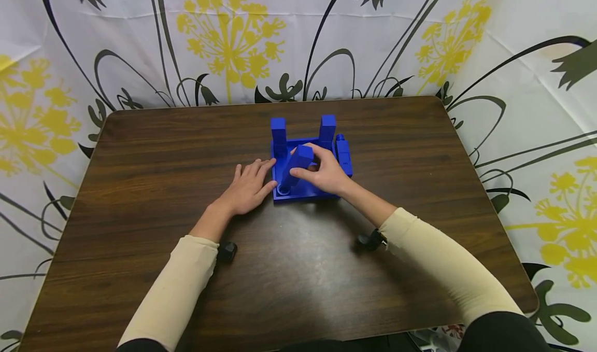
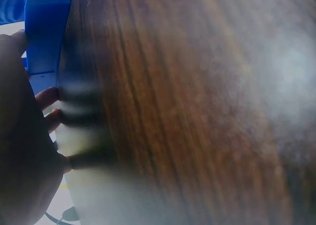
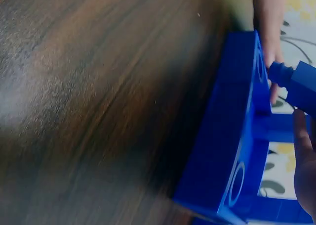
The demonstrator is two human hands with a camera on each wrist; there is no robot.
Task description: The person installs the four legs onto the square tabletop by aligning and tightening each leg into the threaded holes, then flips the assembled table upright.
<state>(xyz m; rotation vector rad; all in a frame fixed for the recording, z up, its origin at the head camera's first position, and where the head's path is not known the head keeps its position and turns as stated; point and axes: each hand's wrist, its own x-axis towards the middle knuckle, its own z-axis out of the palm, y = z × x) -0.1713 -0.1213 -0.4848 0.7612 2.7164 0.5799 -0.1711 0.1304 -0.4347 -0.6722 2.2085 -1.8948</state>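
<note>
A blue square plastic base [image 1: 310,190] with a raised rim lies on the table, and two blue legs, the back left leg [image 1: 279,131] and the back right leg [image 1: 327,128], stand up from it. My right hand [image 1: 330,174] holds another blue leg [image 1: 300,159] tilted, thumb on its near side. In the right wrist view its threaded end [image 3: 280,74] points at the round hole [image 3: 260,64] in the front left corner, a little apart from it. My left hand [image 1: 247,190] lies with fingers extended along the base's left edge, thumb at the front left corner.
One more blue leg [image 1: 343,157] lies along the base's right side, threaded end away from me. The front right corner has an unfilled round hole [image 3: 237,184]. The brown wooden table [image 1: 163,160] meets a flowered cloth [image 1: 298,41] at its back and sides.
</note>
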